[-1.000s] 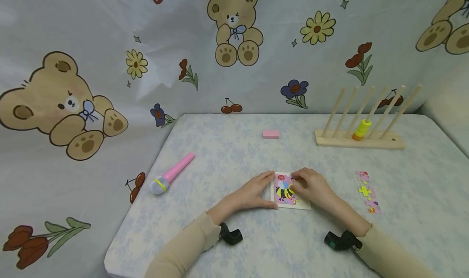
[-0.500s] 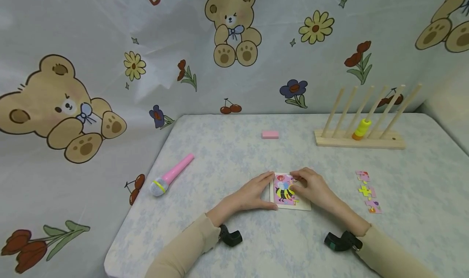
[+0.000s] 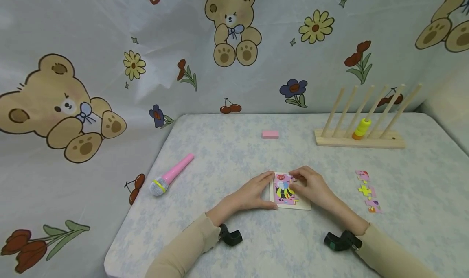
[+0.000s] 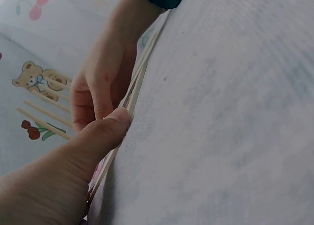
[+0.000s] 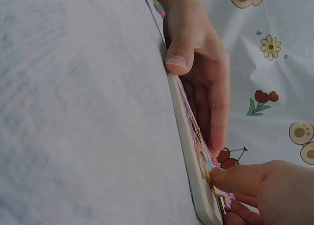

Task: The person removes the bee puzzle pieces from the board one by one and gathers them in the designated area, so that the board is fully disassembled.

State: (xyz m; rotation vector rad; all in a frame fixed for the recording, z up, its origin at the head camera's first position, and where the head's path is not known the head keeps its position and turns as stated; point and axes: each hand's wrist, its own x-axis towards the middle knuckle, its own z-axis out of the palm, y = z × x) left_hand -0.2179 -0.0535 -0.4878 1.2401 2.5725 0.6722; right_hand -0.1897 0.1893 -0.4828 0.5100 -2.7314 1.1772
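Observation:
A small bee jigsaw puzzle (image 3: 284, 191) lies in a pale wooden tray (image 3: 303, 205). Along the tray's left side rests my left hand (image 3: 253, 191), fingers fairly straight near the far corner and thumb touching the near corner; the right wrist view shows that thumb (image 5: 177, 61) against the tray edge. Over the right part of the puzzle, my right hand (image 3: 311, 184) has thumb and fingers bent together. In the right wrist view they pinch a pink and yellow puzzle piece (image 5: 226, 200) at the tray, mostly hidden by the fingers. Loose puzzle pieces (image 3: 365, 191) lie in a column to the right.
A pink toy microphone (image 3: 172, 174) lies at the left of the table. A pink block (image 3: 270, 134) sits toward the back. At the back right stands a wooden peg rack (image 3: 333, 141) with yellow and orange beads (image 3: 362, 128) on one peg.
My right hand shifts very slightly left and away over the puzzle. The left hand, the tray and the loose pieces stay in place.

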